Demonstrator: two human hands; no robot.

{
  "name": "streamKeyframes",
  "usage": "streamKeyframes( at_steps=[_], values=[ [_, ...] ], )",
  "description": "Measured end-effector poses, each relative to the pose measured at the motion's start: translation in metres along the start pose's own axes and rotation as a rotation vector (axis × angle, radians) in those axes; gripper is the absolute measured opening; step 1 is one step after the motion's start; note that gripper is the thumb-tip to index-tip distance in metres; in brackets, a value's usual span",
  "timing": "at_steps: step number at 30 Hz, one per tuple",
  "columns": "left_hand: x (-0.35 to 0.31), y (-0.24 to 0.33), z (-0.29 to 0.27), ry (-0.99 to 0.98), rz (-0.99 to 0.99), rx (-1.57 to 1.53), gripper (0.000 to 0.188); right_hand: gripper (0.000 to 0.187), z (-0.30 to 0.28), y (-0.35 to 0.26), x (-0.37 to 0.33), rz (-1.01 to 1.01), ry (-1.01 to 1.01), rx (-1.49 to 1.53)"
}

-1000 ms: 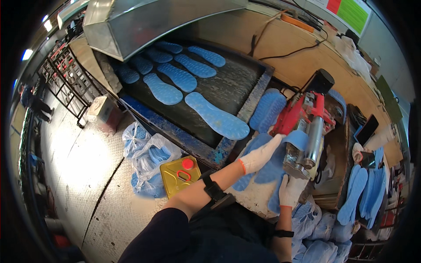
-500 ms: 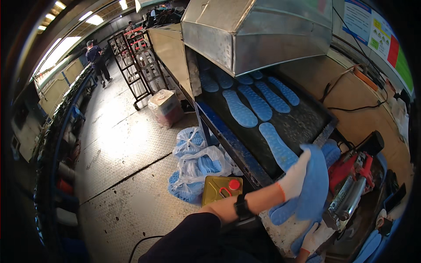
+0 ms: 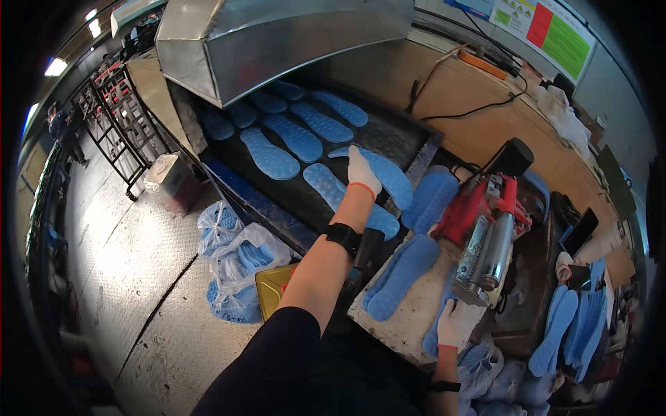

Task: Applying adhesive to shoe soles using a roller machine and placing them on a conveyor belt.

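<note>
My left hand (image 3: 362, 172), in a white glove with an orange cuff, grips a blue shoe insole (image 3: 390, 182) by its edge above a dark conveyor bed. Beneath it lies another blue insole (image 3: 326, 186), partly covered by the hand. My right hand (image 3: 458, 323), gloved the same way, is closed at the edge of a narrow-looking blue insole (image 3: 436, 326), just below a red machine with metal rollers (image 3: 491, 256). Its fingertips are partly hidden. Between my hands, a pair of stacked insoles (image 3: 402, 277) rests on a pale worktop (image 3: 399, 333).
Several insoles (image 3: 270, 154) lie on the conveyor (image 3: 388, 132) under a sheet-metal hood (image 3: 277, 48). Bagged insoles (image 3: 239, 267) and a yellow can (image 3: 272, 288) stand on the floor at left. More insoles (image 3: 555, 326) are at right. A person (image 3: 64, 132) stands far left beyond a rack (image 3: 125, 118).
My left hand has moved with its insole from over the worktop to above the conveyor. The view has swung right, showing more of the roller machine and my right hand.
</note>
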State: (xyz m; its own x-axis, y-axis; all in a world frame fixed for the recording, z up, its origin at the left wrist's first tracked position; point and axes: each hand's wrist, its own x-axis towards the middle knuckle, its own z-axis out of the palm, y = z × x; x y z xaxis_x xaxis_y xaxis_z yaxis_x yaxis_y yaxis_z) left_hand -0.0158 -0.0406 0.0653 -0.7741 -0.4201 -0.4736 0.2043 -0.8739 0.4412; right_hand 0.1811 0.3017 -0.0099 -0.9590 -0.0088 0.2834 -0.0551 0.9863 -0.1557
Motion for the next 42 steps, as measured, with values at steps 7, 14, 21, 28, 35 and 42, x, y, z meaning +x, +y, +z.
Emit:
streamKeyframes(
  at_steps=[7,14,21,28,35,42],
  values=[
    [0.017,-0.003,-0.022,0.021,0.169,0.776,0.056,0.042,-0.006,-0.001,0.000,0.015,-0.025,0.059],
    [-0.052,0.016,-0.014,0.065,0.695,1.081,0.074,0.048,0.015,0.014,-0.014,-0.041,0.097,0.019],
    [-0.160,0.024,-0.038,-0.289,1.404,1.205,0.056,0.067,0.061,0.066,-0.012,0.151,-0.053,0.025],
    [-0.214,0.017,-0.068,-0.473,1.075,1.255,0.057,0.066,0.059,0.111,-0.004,0.401,-0.145,1.103],
    [-0.220,0.015,-0.077,-0.539,1.135,1.266,0.048,0.046,-0.038,0.094,0.009,0.497,0.402,0.858],
    [-0.238,-0.025,-0.055,-0.950,0.639,1.071,0.050,0.044,-0.081,0.072,0.053,-0.200,0.622,0.336]
  ],
)
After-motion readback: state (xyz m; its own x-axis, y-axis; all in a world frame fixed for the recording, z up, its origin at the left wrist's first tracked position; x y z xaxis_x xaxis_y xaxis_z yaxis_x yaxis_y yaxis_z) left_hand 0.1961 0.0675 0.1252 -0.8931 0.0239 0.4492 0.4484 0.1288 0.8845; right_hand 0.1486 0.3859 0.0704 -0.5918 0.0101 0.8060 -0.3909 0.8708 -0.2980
